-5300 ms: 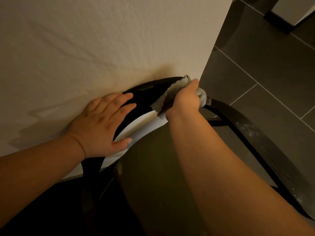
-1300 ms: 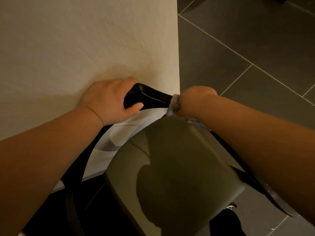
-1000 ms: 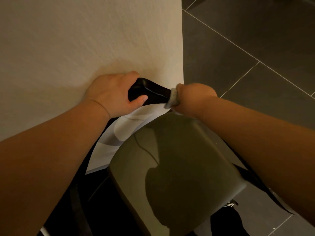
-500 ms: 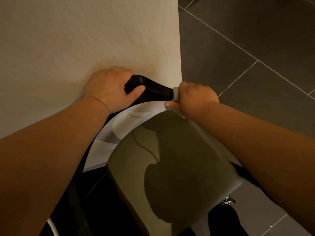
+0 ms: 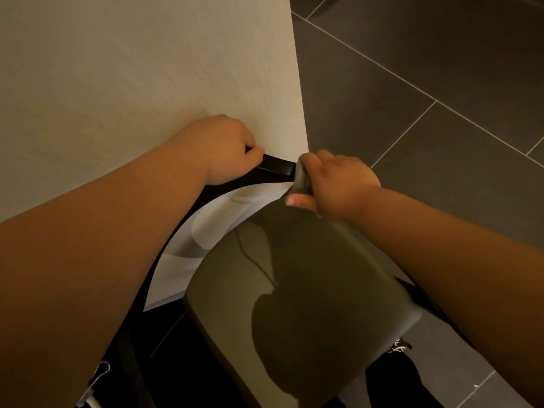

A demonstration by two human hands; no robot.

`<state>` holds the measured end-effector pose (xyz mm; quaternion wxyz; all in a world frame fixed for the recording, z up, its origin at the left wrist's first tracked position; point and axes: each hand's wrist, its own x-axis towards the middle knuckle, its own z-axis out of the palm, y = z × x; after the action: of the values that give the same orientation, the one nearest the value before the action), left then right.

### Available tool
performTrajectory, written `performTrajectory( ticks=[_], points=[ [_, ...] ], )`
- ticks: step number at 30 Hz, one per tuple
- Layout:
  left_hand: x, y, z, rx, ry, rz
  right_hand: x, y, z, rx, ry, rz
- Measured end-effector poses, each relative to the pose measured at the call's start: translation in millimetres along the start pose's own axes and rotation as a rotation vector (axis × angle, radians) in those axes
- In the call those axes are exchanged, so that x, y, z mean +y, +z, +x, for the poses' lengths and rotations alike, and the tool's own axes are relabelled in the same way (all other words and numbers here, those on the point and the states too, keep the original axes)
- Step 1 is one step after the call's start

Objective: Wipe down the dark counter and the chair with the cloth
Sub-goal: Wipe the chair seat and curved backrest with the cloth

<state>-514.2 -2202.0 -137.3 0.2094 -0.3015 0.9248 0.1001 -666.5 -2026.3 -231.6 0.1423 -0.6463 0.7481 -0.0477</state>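
Observation:
The chair has a dull olive seat (image 5: 297,293) and a curved black backrest rail (image 5: 276,167) pressed against a white wall. My left hand (image 5: 223,148) grips the rail at its top, fingers curled over it. My right hand (image 5: 335,184) holds a grey cloth (image 5: 300,179) bunched around the rail just right of the left hand, thumb under the rail near the seat's back edge. Most of the cloth is hidden inside my fist. The dark counter is not in view.
A white textured wall (image 5: 147,83) fills the upper left, its corner edge just above my hands. Dark grey floor tiles (image 5: 426,69) spread to the right. A metal binder clip (image 5: 94,381) shows at the bottom left.
Over the last second my right hand with the cloth has slid slightly along the rail, and my left hand has shifted closer to it. Five seconds ago the left hand lay flat on the wall.

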Motion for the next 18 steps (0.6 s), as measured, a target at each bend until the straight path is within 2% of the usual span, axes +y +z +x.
performTrajectory(
  ticks=[3, 5, 7, 9, 14, 16, 18],
  points=[
    [0.3, 3.0, -4.7, 0.035, -0.013, 0.014, 4.8, 1.5, -20.9, 0.026, 0.121, 0.052],
    [1.9, 3.3, -6.5, 0.079, -0.009, 0.030, 1.0, -1.0, -15.9, 0.053, 0.120, -0.043],
    [3.2, 2.7, -6.9, 0.113, 0.008, 0.075, -10.1, -11.6, 2.2, -0.091, 0.070, -0.178],
    [1.1, 5.4, -6.9, 0.144, 0.011, 0.099, -20.6, -20.2, 23.2, -0.202, 0.046, -0.134],
    [-0.7, 9.5, -7.3, 0.180, 0.017, 0.118, -20.5, -9.8, 21.2, -0.095, 0.094, -0.092],
    [-0.7, 10.5, -7.2, 0.197, 0.023, 0.109, -10.9, -1.0, -2.9, 0.004, 0.241, 0.035],
    [-1.3, 11.8, -8.5, 0.216, 0.019, 0.100, -1.9, 6.5, -24.0, 0.079, 0.337, 0.037]
  ],
)
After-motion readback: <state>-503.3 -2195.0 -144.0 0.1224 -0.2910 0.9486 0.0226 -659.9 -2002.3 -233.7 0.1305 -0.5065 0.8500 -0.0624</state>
